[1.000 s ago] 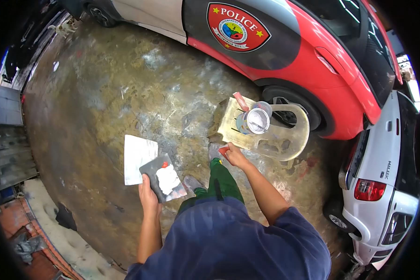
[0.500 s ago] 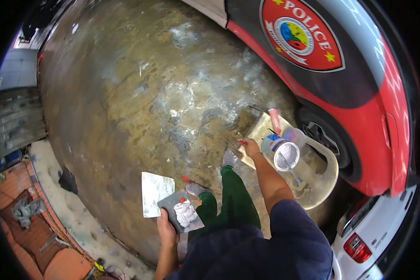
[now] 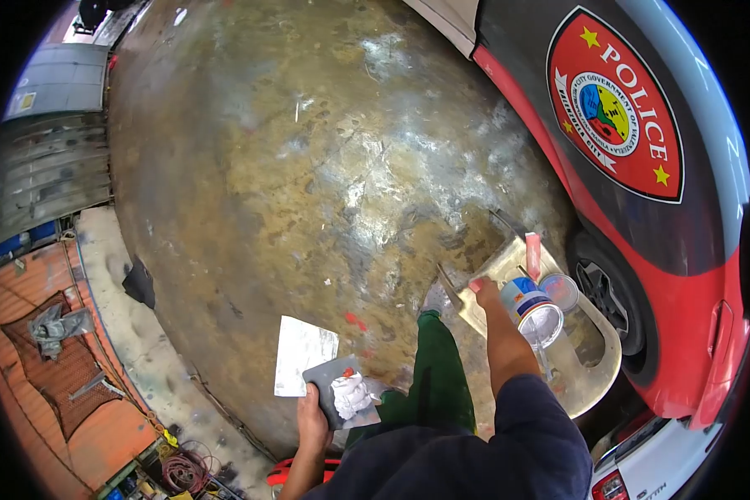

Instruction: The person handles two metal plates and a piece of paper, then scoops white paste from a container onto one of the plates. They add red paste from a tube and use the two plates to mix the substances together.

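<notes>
My left hand [image 3: 312, 423] grips a dark grey flat board [image 3: 323, 379] by its edge. On the board lies a heap of white putty [image 3: 352, 395] with a small red dab [image 3: 347, 372] at its top. My right hand [image 3: 487, 293] is over the near-left edge of a worn plastic chair [image 3: 602, 385], its fingers closed. Something reddish shows at the fingertips, too small to make out. On the chair, right of that hand, stands an open can [image 3: 527, 298] of whitish paste with a stick-like tool [image 3: 545, 360] in it.
A pink-red tube [image 3: 532, 255] and a round tub [image 3: 560, 292] are beside the can. A red and black police car [image 3: 642, 242] stands close on the right. Behind the board is a white sheet [image 3: 300, 354]. Netting [image 3: 62, 367] lies at left on orange panels.
The view has shifted, so the car and chair appear lower and farther right. My right hand has drawn in closer to the can. My left hand still holds the board with putty.
</notes>
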`<control>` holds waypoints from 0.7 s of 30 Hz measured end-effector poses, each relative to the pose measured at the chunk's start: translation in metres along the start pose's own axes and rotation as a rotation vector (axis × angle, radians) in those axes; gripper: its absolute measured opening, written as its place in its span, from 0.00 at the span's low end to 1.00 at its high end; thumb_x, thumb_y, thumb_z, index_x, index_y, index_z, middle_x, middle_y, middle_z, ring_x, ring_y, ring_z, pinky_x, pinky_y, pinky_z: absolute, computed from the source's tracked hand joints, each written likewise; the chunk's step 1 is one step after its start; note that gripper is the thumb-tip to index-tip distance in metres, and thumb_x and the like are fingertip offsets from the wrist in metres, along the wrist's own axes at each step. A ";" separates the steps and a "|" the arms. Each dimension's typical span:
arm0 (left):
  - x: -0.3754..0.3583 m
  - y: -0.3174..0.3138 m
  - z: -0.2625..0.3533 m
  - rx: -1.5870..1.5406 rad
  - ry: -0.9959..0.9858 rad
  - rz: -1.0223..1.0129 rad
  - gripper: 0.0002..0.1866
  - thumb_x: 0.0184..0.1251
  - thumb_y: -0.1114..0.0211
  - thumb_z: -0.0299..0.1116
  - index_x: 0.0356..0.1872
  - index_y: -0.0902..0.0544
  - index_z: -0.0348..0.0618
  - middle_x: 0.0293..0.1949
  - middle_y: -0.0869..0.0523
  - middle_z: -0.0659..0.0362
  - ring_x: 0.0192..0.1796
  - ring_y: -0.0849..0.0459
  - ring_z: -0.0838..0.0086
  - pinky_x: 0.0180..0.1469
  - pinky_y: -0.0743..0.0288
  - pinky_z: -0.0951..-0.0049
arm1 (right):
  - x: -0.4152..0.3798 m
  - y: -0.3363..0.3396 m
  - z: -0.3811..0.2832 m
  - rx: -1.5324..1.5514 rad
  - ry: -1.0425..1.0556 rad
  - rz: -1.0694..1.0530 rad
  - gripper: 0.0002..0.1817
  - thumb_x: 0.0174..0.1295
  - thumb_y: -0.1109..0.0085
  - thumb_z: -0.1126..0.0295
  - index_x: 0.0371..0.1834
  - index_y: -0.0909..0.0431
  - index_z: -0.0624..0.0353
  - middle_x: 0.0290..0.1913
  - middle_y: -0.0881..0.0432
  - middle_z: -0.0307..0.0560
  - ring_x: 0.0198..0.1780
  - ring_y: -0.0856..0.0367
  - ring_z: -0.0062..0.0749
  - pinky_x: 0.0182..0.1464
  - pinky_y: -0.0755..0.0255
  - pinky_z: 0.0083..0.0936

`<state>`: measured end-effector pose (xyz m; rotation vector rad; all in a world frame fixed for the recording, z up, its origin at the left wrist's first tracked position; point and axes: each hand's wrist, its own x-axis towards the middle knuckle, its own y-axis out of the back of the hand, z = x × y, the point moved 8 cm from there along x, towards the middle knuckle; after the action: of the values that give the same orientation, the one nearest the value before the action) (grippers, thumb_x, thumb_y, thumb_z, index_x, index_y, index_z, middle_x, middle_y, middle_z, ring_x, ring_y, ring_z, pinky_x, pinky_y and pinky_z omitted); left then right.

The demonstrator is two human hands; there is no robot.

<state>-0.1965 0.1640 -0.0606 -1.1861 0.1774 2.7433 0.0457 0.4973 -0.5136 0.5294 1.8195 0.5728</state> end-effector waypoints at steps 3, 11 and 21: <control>0.002 -0.002 0.014 -0.013 -0.032 0.022 0.29 0.81 0.47 0.50 0.67 0.31 0.32 0.58 0.18 0.49 0.57 0.15 0.62 0.61 0.22 0.59 | -0.021 0.028 -0.024 0.060 -0.016 0.058 0.24 0.62 0.41 0.70 0.62 0.28 0.59 0.62 0.25 0.70 0.61 0.22 0.64 0.62 0.27 0.50; -0.011 0.002 0.063 -0.164 -0.160 -0.114 0.29 0.82 0.47 0.49 0.65 0.28 0.31 0.58 0.18 0.50 0.57 0.17 0.66 0.62 0.24 0.64 | -0.160 -0.165 0.010 -0.423 0.911 -0.540 0.18 0.55 0.41 0.60 0.35 0.15 0.67 0.45 0.15 0.61 0.52 0.18 0.56 0.59 0.25 0.45; 0.046 0.057 0.173 -0.417 -0.345 -0.210 0.23 0.83 0.48 0.44 0.64 0.26 0.33 0.57 0.17 0.54 0.58 0.18 0.70 0.63 0.27 0.67 | -0.124 -0.045 -0.103 -0.754 0.879 -0.627 0.22 0.68 0.53 0.62 0.63 0.20 0.53 0.65 0.22 0.53 0.60 0.20 0.47 0.55 0.21 0.46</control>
<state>-0.3609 0.1404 0.0265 -0.7255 -0.5477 2.8094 -0.0188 0.3738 -0.4218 -0.9117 2.1902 1.0564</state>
